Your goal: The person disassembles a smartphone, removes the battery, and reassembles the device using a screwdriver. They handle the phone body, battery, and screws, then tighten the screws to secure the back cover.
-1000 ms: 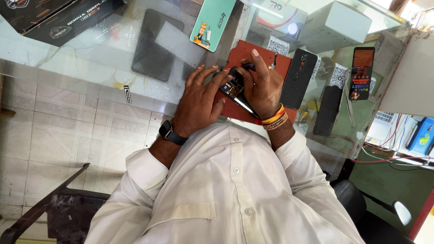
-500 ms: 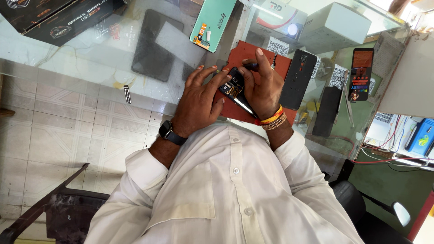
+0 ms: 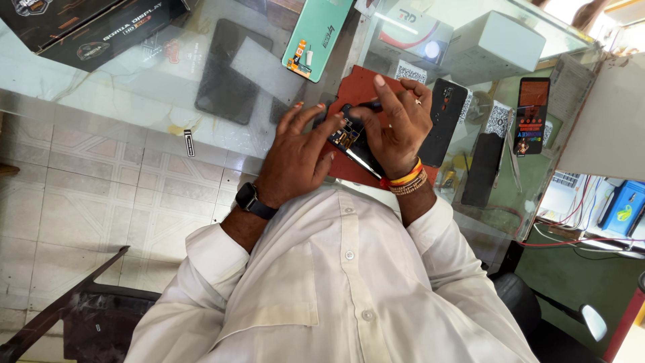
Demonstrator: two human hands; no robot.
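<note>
Glass counter (image 3: 134,87): both hands' fingers (image 3: 306,124) grip 1 opened black phone (image 3: 353,138) (circuitry exposed).

— Where does the opened phone (image 3: 351,138) sit?
— On the mat (image 3: 359,87), on the glass worktop (image 3: 134,87), between both hands (image 3: 299,158).
— And around it?
— A tablet (image 3: 228,74) lies left of the mat, another phone (image 3: 445,121) just right, boxes (image 3: 494,40) behind.

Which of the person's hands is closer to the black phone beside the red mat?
The right. The right hand sits right next to the black phone, almost touching it. The left hand is farther off, across the opened phone both hold.
</note>
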